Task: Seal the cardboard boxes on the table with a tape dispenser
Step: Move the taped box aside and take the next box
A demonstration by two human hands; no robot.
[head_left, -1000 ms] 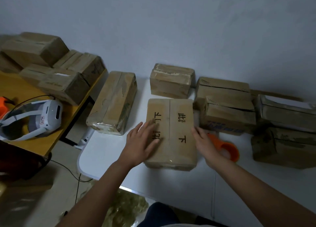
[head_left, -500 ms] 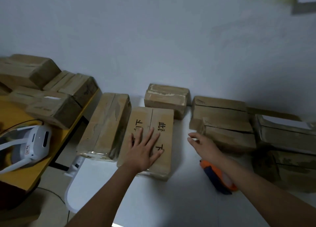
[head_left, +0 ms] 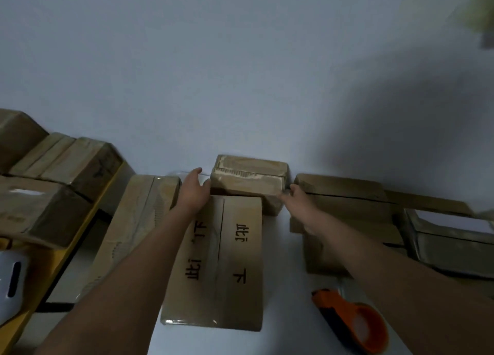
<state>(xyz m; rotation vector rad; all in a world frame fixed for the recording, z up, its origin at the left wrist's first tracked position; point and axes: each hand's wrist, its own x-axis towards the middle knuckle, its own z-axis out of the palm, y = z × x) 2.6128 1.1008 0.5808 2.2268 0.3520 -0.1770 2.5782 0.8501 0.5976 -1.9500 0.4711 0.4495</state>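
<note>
Your left hand and right hand reached to the small cardboard box at the wall, one at each end. The left hand's fingers were straight, the thumb touching the box's left end; whether the right hand's fingers grasped the right end cannot be told. The printed box lay flat on the white counter just before it. The orange tape dispenser rested on the counter, untouched, beneath your right forearm.
</note>
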